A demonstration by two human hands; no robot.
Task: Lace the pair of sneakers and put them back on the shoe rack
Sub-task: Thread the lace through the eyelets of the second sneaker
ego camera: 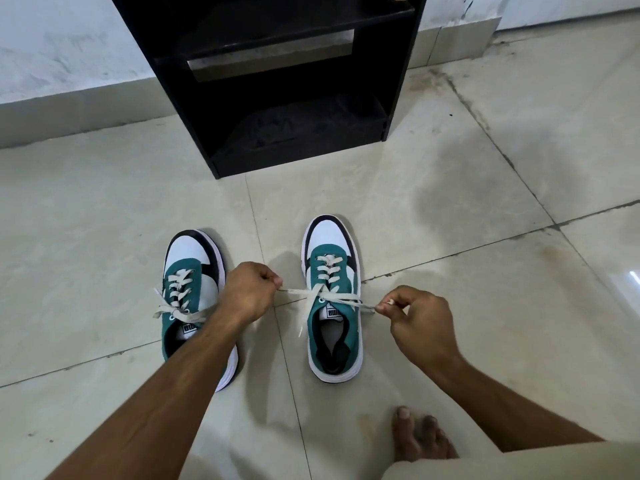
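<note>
Head view: right-hand sneaker (331,299) sits on the tiled floor (104,220) between both hands, its lace ends (341,299) pulled taut sideways. Left hand (247,294) fingers pinch one end, right hand (420,322) fingers the other. Laced sneaker (188,271) lies just left; black shoe rack (277,81) stands beyond.

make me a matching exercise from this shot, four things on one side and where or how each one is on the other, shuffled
Things
1. teal and white sneaker on the right
2. teal and white sneaker on the left
3. black wooden shoe rack
4. bare foot

States
A. stands against the wall, bottom shelf without sneakers
B. both hands pull its cream lace ends out sideways
C. partly crossed by the left forearm, lace ends lying loose
D. on the tile at the bottom of the view, beside the right forearm

Pairs: 1-B, 2-C, 3-A, 4-D

Left hand and right hand each pinch a lace end.
</note>
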